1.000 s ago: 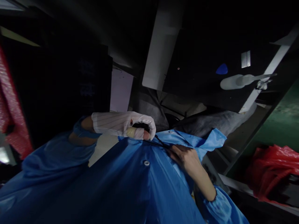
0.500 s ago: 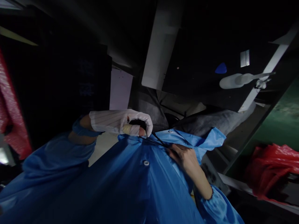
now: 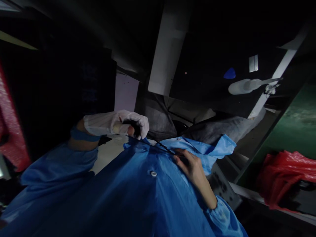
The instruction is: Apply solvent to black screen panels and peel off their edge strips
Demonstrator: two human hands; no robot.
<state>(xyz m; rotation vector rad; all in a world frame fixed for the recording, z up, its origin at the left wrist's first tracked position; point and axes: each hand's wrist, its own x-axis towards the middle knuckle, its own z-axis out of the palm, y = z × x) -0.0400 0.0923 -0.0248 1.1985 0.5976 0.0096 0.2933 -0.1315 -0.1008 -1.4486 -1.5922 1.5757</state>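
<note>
My left hand (image 3: 123, 124) wears a white glove with thumb and fingertips bare in part, and a blue band circles its wrist. Its fingers are curled closed at my waist, on a thin dark cord (image 3: 165, 147). The cord runs across the front of my blue smock (image 3: 128, 194) and looks twisted midway. At the cord's other end, my bare right hand (image 3: 190, 164) pinches it between thumb and forefinger. A white button (image 3: 153, 173) sits on the smock just below the cord. The dark hollow inside the left hand's curl is too dim to make out.
To the right, a dark tabletop (image 3: 209, 89) carries a white bottle with a nozzle (image 3: 243, 86), a blue rounded piece (image 3: 229, 73) and a small silvery rectangle (image 3: 253, 63). Red plastic (image 3: 283, 171) lies on a green surface (image 3: 293, 121). Red bubble wrap (image 3: 12, 131) hangs at far left.
My left hand has moved left and slightly up, away from the right hand, and more cord shows between them. My right hand stays nearly in place, still pinching. The view has shifted slightly.
</note>
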